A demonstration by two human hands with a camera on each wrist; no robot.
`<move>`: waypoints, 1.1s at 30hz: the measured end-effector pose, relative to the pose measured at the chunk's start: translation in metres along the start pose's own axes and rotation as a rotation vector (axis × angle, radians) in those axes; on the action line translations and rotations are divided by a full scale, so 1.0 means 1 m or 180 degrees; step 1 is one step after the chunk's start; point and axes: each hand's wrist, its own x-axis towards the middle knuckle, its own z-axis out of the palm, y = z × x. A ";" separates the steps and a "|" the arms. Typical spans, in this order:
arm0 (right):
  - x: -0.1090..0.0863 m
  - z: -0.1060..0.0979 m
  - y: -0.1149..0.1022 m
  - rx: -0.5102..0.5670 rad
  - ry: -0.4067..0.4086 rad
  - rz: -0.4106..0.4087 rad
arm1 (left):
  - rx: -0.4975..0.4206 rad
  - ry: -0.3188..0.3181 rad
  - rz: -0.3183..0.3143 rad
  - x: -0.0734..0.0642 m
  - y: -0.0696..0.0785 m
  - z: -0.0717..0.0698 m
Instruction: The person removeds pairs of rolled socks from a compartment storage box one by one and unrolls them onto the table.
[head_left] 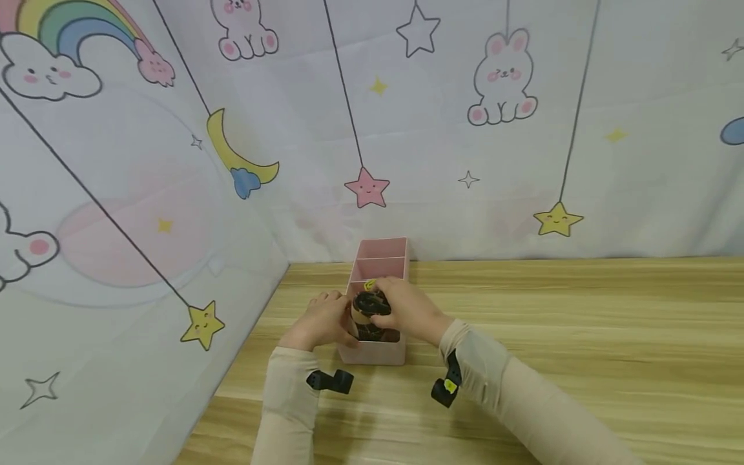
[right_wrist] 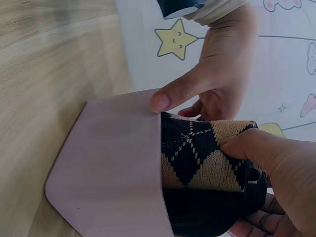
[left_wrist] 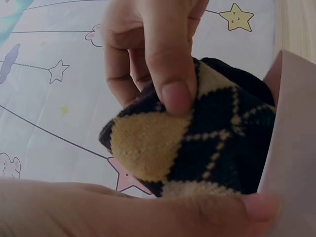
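- Pink divided box stands on the wooden table, near the patterned curtain.
- We see the dark-and-tan argyle knit partly inside its front compartment, upper end above the rim.
- Right hand pinches the knit between thumb and fingers.
- Left hand has its thumb on the box's front rim; we can't tell whether it grips.

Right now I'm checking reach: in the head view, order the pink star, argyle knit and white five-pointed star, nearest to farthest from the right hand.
1. Argyle knit, held in the right hand.
2. Pink star, low on the backdrop.
3. White star, high above.
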 end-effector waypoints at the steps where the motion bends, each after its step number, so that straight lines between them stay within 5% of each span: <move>1: -0.001 -0.002 0.000 0.0009 0.0026 0.0009 | -0.0003 0.0003 0.0006 0.000 0.000 0.000; 15: -0.018 -0.037 0.003 0.0333 0.0256 0.0199 | -0.0003 0.0255 0.0330 -0.005 0.013 -0.007; 33: -0.061 -0.050 0.031 0.0182 0.0591 0.0565 | -0.0188 0.0468 0.0882 -0.008 0.044 -0.008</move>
